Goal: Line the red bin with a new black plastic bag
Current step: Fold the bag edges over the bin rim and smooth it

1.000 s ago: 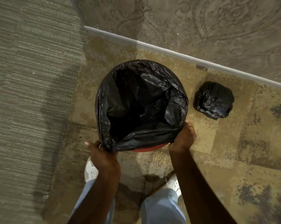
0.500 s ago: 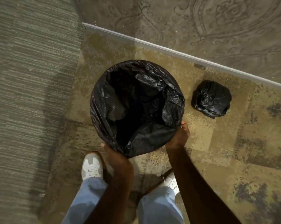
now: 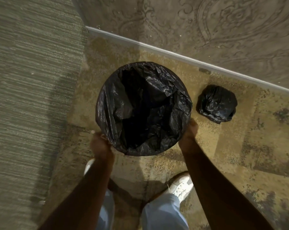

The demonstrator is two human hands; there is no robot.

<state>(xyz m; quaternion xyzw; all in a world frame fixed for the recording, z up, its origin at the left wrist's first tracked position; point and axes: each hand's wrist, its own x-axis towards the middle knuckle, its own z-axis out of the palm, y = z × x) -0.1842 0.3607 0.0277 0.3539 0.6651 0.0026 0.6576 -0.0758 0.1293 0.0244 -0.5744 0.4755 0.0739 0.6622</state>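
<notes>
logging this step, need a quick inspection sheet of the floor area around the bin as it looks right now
surface: patterned tan carpet, stained and speckled with crumbs
job's things: black bag is spread open over the whole mouth of the bin; no red of the bin shows
clutter: a bundled-up black bag lies on the carpet to the right of the bin, apart from it
hands: left hand and right hand both sit at the near edge of the bag; grip itself is not clear
cables: nothing seen
surroundings: white baseboard below a patterned wall, grey striped surface on the left, white shoes below
</notes>
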